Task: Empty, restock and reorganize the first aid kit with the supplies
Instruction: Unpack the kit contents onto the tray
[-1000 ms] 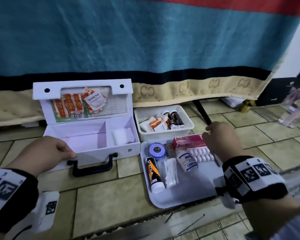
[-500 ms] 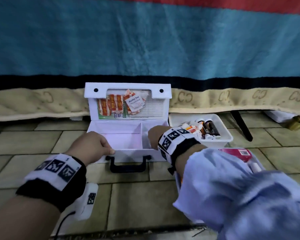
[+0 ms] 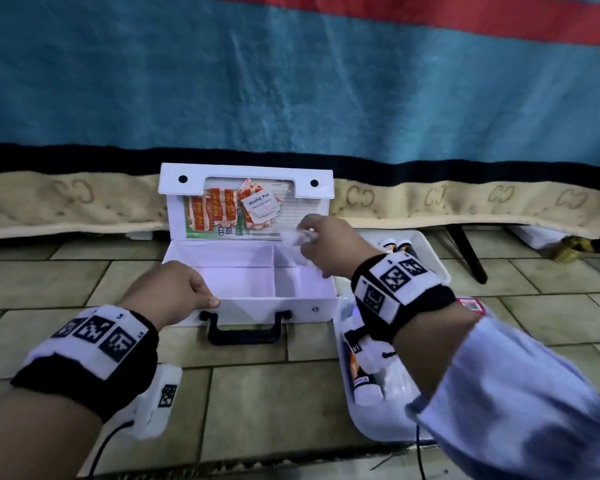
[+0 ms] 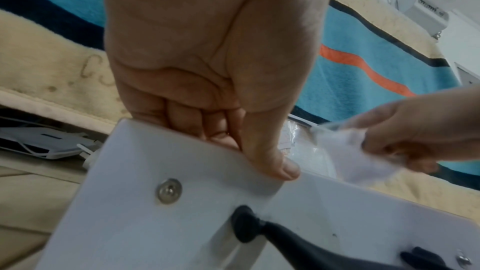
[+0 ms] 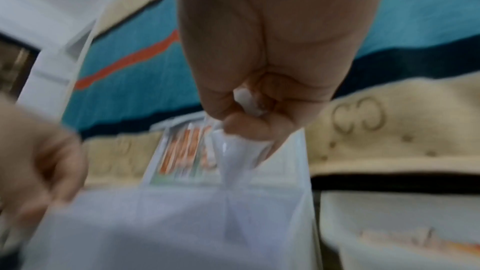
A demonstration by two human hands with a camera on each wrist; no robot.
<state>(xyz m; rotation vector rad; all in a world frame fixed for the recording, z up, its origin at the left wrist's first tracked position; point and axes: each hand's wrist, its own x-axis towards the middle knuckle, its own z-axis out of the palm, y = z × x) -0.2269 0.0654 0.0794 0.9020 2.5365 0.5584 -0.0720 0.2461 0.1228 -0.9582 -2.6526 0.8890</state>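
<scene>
Fingers (image 3: 312, 233) round pouch (image 3: 293, 237) above kit (image 3: 257, 306)

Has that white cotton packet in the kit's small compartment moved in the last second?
Yes. The cotton packet has left the small compartment; the right hand now pinches it above the kit.

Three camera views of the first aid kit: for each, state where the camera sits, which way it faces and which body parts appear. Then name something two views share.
Head: high, looking forward and down at the open first aid kit on the tiled floor; both banded forearms, left hand, right hand.
Left wrist: below the left hand, looking along it at the kit's front wall; thumb and fingers grip the rim.
Right wrist: blurred, looking along the right hand towards the lid.
Shared: the white packet pinched by the right hand.
</scene>
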